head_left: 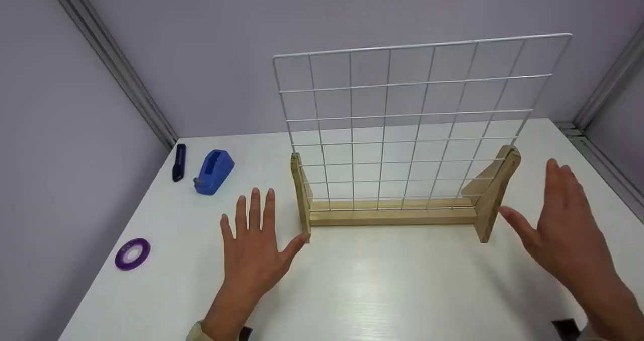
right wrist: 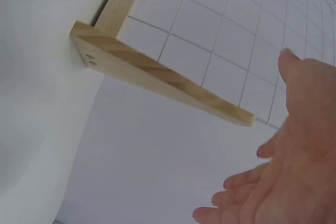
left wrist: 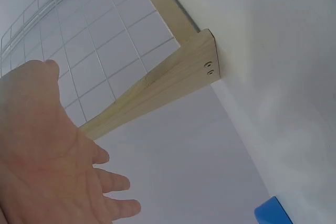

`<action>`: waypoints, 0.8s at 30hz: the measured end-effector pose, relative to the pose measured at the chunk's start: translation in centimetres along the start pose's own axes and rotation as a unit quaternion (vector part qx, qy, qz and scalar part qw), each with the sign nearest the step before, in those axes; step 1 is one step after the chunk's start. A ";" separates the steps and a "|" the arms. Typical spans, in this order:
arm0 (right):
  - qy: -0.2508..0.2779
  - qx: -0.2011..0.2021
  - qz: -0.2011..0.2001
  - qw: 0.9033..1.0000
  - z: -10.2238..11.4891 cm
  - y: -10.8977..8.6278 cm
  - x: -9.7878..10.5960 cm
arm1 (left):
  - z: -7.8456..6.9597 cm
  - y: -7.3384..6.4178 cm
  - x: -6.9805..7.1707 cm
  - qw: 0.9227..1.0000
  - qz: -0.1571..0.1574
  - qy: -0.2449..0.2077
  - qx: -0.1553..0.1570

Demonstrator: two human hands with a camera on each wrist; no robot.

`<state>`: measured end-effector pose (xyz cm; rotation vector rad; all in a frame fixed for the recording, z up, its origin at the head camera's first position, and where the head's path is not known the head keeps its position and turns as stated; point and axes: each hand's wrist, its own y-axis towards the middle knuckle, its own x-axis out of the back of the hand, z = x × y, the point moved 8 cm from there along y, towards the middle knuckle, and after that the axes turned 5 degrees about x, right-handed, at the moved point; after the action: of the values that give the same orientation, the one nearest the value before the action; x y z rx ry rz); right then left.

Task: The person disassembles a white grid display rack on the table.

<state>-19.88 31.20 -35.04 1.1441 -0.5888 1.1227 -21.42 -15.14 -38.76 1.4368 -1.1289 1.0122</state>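
A white wire grid panel (head_left: 385, 114) leans back in a wooden stand (head_left: 392, 217) on the white table. In the head view my left hand (head_left: 254, 255) hovers near the stand's left side piece (head_left: 301, 195), fingers spread and straight, holding nothing. Beyond the right side piece (head_left: 495, 195) is my right hand (head_left: 571, 230), also with straight fingers and nothing in it. The left wrist view shows the left palm (left wrist: 47, 150) beside the stand's end. From the right wrist, the right palm (right wrist: 304, 145) appears apart from the wood.
To the left lie a blue tape dispenser (head_left: 215, 172), a dark utility knife (head_left: 179, 162) and a purple roll of tape (head_left: 133, 254). Pale walls with metal frame posts (head_left: 121, 69) stand behind and at both sides of the table (head_left: 377, 290).
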 end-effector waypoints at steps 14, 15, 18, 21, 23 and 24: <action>0.069 0.054 -0.211 0.974 6.3 1.1 1.3 | -0.9 2.2 1.6 0.996 -0.041 -0.078 0.015; 0.074 0.057 -0.211 0.973 6.5 1.2 1.1 | -1.0 2.2 1.6 0.995 -0.042 -0.089 0.014; 0.087 0.064 -0.209 0.972 7.0 1.6 0.6 | -1.0 2.5 1.7 0.991 -0.049 -0.121 0.016; 0.092 0.065 -0.205 0.972 7.6 1.9 0.1 | -0.9 2.9 1.7 0.988 -0.052 -0.145 0.021; 0.097 0.064 -0.202 0.972 7.9 2.1 -0.2 | -0.8 3.3 1.6 0.987 -0.050 -0.152 0.025; 0.100 0.063 -0.201 0.973 8.1 2.2 -0.4 | -0.7 3.4 1.6 0.987 -0.046 -0.154 0.027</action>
<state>-20.77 23.58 -31.55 1.1774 -0.1207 0.9170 -24.45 -14.82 -36.43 1.7147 -1.2491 0.7766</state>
